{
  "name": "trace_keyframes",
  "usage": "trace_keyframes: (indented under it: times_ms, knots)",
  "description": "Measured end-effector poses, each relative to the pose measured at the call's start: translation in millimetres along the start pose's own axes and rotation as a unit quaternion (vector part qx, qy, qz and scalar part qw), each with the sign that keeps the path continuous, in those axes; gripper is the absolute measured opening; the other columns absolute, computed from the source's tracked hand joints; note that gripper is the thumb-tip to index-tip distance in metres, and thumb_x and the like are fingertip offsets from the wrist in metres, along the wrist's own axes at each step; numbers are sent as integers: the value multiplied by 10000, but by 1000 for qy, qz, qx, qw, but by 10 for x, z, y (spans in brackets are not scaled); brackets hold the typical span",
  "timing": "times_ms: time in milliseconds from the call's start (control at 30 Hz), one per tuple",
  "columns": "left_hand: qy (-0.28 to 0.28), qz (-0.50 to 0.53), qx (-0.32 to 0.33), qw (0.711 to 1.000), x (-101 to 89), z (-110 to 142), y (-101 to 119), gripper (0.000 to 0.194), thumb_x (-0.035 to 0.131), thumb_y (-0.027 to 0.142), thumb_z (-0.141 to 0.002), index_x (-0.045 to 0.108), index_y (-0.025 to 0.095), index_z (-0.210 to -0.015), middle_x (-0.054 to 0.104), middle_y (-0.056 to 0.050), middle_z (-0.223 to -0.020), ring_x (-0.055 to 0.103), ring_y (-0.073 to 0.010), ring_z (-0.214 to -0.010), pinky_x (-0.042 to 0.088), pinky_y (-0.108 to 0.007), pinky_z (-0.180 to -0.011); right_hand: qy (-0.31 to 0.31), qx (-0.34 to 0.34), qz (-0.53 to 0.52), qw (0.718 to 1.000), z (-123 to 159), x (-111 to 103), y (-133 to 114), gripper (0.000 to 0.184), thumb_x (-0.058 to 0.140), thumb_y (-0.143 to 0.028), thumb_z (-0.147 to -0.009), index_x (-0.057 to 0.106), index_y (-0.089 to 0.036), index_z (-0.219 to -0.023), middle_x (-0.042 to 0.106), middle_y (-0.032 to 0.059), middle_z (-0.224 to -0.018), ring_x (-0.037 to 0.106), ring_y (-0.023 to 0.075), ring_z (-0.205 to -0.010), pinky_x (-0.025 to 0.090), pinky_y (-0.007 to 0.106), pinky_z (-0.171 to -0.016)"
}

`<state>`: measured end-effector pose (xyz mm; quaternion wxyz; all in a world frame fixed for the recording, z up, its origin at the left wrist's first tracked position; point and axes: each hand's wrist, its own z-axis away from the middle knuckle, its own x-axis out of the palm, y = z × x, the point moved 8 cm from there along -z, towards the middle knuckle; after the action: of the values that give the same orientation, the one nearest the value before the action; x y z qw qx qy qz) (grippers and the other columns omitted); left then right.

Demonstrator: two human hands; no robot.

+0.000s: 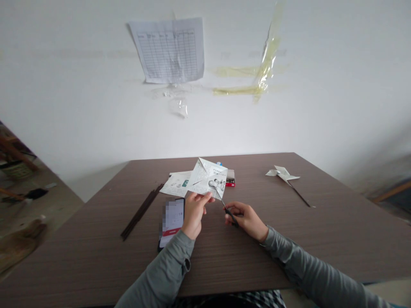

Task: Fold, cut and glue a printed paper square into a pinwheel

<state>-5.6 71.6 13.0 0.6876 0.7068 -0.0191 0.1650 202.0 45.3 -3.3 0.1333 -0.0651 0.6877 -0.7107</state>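
Observation:
My left hand pinches the lower edge of a folded printed paper square and holds it up above the brown table. My right hand grips the dark handles of small scissors, whose blades reach up to the paper's lower right part. Both hands are closed, just in front of my chest.
A phone lies left of my left hand, with dark thin sticks beside it. More printed paper and a red box lie behind. A paper pinwheel on a stick lies at the right. A sheet is taped on the wall.

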Motion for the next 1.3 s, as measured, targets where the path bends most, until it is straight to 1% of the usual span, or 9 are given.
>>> trace_keyframes:
  times_ms: [167,267,433,600,700,800,900,1133,1300]
  knots:
    - [-3,2,-1,1000,4,11,9,372,1045,440,-687,806,225,-876,978,-138,-1026,901,-255,-832,374,-210,-503,6,-7,4,1000,21,-2,-48,749,1141,-865,-616,846,-308,-1022,879,122,-813,858,420,-819,728,567,-838]
    - [-5,-1,-3,1000,9,15,17,342,1036,419,-712,814,225,-886,984,-139,-1044,904,-257,-841,377,-208,-504,9,-8,4,1000,33,-4,-75,777,1146,-895,-594,850,-312,-1013,889,129,-815,845,408,-787,735,574,-827]
    - [-11,-10,-6,1000,15,24,18,331,1035,402,-736,832,217,-920,986,-149,-1068,914,-262,-852,383,-212,-506,9,-10,8,1000,36,-7,-91,807,1130,-939,-606,847,-309,-1024,886,132,-818,836,401,-787,742,577,-836]
    - [-25,-20,-5,999,30,31,0,348,1049,411,-740,839,217,-938,979,-135,-1045,908,-260,-842,375,-211,-506,7,-17,-4,1000,27,-1,-88,805,1125,-925,-625,838,-302,-1045,877,142,-840,828,400,-790,728,580,-828]
    - [-31,-20,-3,999,36,30,-12,379,1064,430,-740,847,214,-963,981,-138,-1060,911,-262,-844,372,-208,-506,7,-16,-7,1000,26,6,-88,801,1124,-914,-623,821,-307,-1049,877,129,-833,807,385,-771,703,572,-813]
    - [-30,-18,-3,999,34,28,-18,387,1070,438,-735,845,212,-955,979,-138,-1047,910,-262,-839,377,-208,-504,9,-13,-6,1000,26,9,-92,794,1123,-903,-610,813,-313,-1043,869,117,-817,815,399,-784,691,573,-813]
    - [-29,-18,-4,999,36,30,-16,377,1068,428,-734,845,214,-951,978,-136,-1039,905,-260,-833,372,-209,-501,10,-15,-1,1000,28,5,-102,769,1120,-893,-613,822,-319,-1029,854,117,-810,837,424,-816,699,582,-826]
    - [-24,-22,-11,999,41,28,-13,374,1070,427,-727,841,219,-937,968,-132,-1037,895,-254,-831,355,-214,-496,13,-14,2,1000,29,-15,-94,761,1137,-886,-620,844,-312,-1025,874,141,-824,858,436,-841,722,584,-841]
    - [-21,-16,-11,1000,36,18,-21,356,1063,412,-722,840,212,-915,964,-133,-1000,898,-260,-827,358,-208,-491,14,-13,4,1000,20,-11,-83,773,1138,-909,-604,844,-321,-1012,868,126,-803,856,436,-833,727,585,-828]
